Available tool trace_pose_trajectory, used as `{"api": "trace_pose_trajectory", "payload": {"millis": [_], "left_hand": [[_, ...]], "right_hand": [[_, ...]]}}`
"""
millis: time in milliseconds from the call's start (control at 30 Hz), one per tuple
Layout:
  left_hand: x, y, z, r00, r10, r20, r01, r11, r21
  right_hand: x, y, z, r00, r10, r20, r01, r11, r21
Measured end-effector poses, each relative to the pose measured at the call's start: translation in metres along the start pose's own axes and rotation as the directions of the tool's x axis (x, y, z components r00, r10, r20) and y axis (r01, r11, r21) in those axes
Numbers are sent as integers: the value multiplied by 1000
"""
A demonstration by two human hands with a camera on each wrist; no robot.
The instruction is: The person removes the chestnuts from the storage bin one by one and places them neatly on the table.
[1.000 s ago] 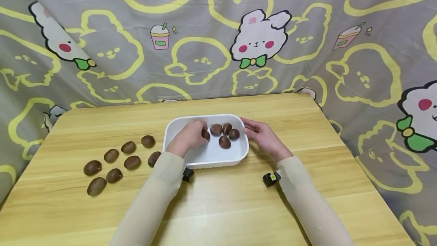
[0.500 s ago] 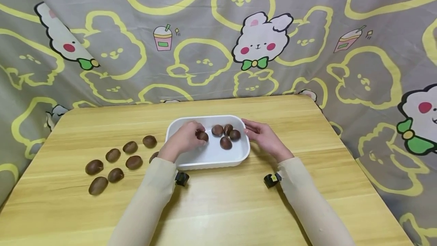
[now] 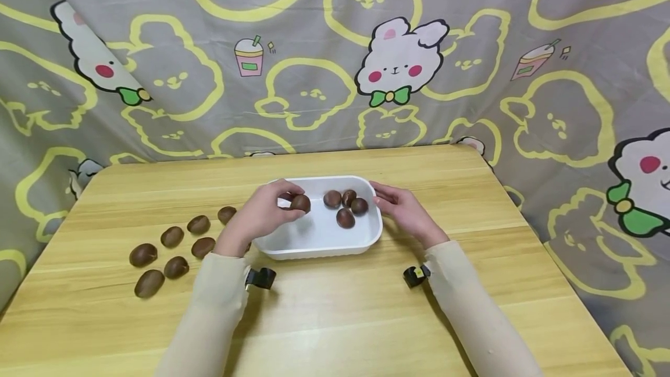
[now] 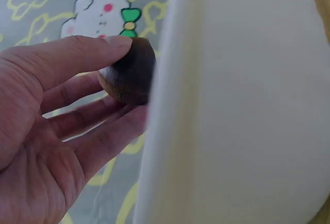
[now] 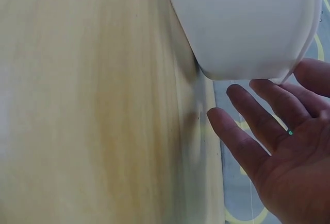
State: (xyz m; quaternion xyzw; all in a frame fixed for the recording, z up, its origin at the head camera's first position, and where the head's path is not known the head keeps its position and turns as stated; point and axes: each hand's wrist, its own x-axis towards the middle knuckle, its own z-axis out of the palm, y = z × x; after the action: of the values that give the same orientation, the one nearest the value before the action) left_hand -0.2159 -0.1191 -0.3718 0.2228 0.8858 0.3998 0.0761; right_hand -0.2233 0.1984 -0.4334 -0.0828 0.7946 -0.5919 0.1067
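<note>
From over here, at the left, I see seven brown nuts [image 3: 176,267] spread on the pale wooden surface [image 3: 324,319], in two slanting rows, near and far. A sliver of another nut [image 3: 248,246] shows beside the left wrist, most of it hidden behind the arm.

Next comes the left hand [image 3: 260,209], reaching across the left end of the white tray [image 3: 314,253]. Its thumb and fingers are clamped on a single nut [image 3: 300,203], which it holds over the tray's left part, clear of the nuts lying inside.

Farther right, inside the tray, four nuts [image 3: 345,218] sit in a loose cluster toward the right end, some of them touching or nearly so.

At the far right, the right hand [image 3: 405,209] is at the tray's right end, fingers apart and fairly straight, the thumb against the rim; it seems to be steadying the tray.

I'd judge the work to be partway along: four nuts rest in the tray, one is in the hand, and at least seven lie outside. Whether the held nut is going in or coming out, I cannot tell.
</note>
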Motion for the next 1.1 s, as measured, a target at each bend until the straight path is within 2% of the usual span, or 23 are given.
{"api": "trace_pose_trajectory", "payload": {"millis": [67,367,600,800,967,1100], "left_hand": [[-5,-1,-5,1000,-15,-11,15,1000,-14],[-24,-3,-19,1000,-13,-23,11,996,-90],[-35,-10,-26,999,3,-43,-7,997,-78],[-46,-16,-33,998,-44,-45,41,997,-63],[-64,-22,-43,995,-59,-83,61,998,32],[-78,-30,-52,990,-78,-114,83,996,41]], "right_hand": [[0,-1,0,1000,-2,2,2,1000,5],[0,-1,-1,1000,-1,8,0,1000,17],[-1,-2,-1,1000,1,2,-1,1000,13],[-2,-1,-2,1000,5,-3,-5,1000,24],[-1,-1,0,1000,6,3,-6,1000,20],[-2,-3,1,1000,10,7,-10,1000,0]]}}
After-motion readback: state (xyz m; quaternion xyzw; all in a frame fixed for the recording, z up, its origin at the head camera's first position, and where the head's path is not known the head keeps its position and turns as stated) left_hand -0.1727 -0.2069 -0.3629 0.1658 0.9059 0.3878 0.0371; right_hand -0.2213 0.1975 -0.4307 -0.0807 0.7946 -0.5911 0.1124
